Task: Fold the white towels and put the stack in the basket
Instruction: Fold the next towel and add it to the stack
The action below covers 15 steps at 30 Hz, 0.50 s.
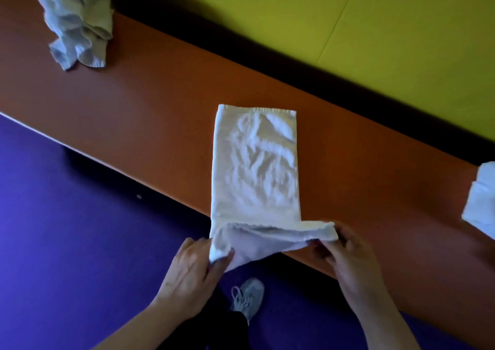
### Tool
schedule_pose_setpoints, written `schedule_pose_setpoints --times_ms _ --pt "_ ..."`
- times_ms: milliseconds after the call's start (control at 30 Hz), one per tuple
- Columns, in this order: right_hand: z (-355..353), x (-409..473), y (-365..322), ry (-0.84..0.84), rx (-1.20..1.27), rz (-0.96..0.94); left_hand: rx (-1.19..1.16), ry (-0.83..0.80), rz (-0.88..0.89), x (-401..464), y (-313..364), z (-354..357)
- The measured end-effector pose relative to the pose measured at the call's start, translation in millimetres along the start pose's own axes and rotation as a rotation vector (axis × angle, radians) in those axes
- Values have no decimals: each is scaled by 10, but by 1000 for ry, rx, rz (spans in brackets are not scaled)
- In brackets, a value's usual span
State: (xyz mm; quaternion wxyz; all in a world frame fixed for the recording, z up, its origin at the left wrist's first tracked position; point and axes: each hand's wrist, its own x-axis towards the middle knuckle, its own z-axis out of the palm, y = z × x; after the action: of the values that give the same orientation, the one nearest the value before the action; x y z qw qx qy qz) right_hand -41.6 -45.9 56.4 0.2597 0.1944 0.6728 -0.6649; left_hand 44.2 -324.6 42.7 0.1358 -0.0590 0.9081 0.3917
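Two hands at bottom centre work one white towel [254, 167] laid lengthwise on the orange bench [150, 113]: left hand [192, 272] pinches its near-left corner, right hand [348, 256] grips the near-right, both lifting that edge. Crumpled towels [76, 20] wait upper left; folded white cloth [482, 197] shows at the right edge. No basket visible, so roughly mid-task by my judgement.

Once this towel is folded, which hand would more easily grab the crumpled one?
Probably the left hand. The crumpled towel lies far along the bench on that side. Now both hands pinch the near corners of the long towel; the right hand would have to cross over.
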Motion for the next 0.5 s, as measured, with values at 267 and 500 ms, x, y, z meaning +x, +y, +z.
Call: schedule_pose_setpoints --times_ms 267,500 --pt "465 1065 -463 176 -343 -407 -379 258 -247 1234 -162 -344" --pt "655 1869 -630 335 -356 -343 -272 227 -206 2321 -317 -629"
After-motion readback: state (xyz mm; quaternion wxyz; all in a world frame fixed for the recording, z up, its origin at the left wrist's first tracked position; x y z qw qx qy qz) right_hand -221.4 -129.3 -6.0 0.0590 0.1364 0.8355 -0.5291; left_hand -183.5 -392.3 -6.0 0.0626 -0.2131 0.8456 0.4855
